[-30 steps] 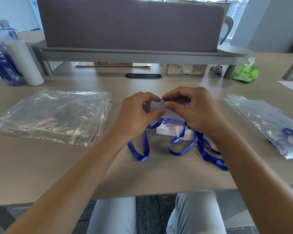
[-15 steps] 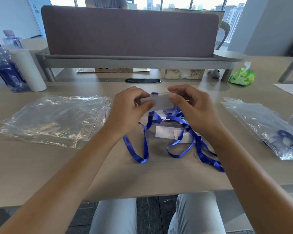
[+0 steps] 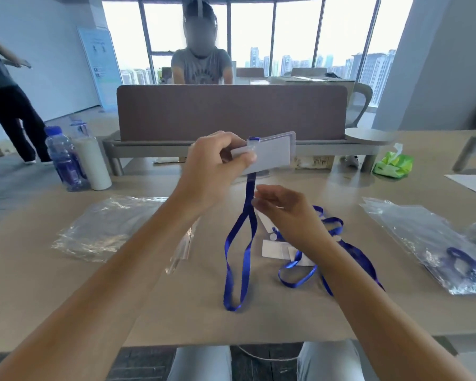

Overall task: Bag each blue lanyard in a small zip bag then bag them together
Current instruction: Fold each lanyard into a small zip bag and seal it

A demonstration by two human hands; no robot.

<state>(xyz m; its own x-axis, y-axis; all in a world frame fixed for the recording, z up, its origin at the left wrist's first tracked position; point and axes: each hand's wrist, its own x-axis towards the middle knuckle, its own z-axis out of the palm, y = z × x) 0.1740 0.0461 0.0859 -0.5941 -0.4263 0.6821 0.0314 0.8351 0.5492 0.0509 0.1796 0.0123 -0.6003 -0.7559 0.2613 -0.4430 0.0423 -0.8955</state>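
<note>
Head view: left hand (image 3: 217, 163) pinches the badge holder (image 3: 270, 155); right hand (image 3: 283, 213), fingers relaxed, should gather the dangling blue lanyard (image 3: 239, 257) into loops.

My left hand (image 3: 217, 163) covers the near corner of the badge holder (image 3: 270, 156) it pinches, so I can't see the grip point. Below it, my right hand (image 3: 289, 215) hides part of the loose lanyards (image 3: 324, 259); whether its blurred fingertips touch the hanging strap (image 3: 239, 259), I can't tell.
</note>
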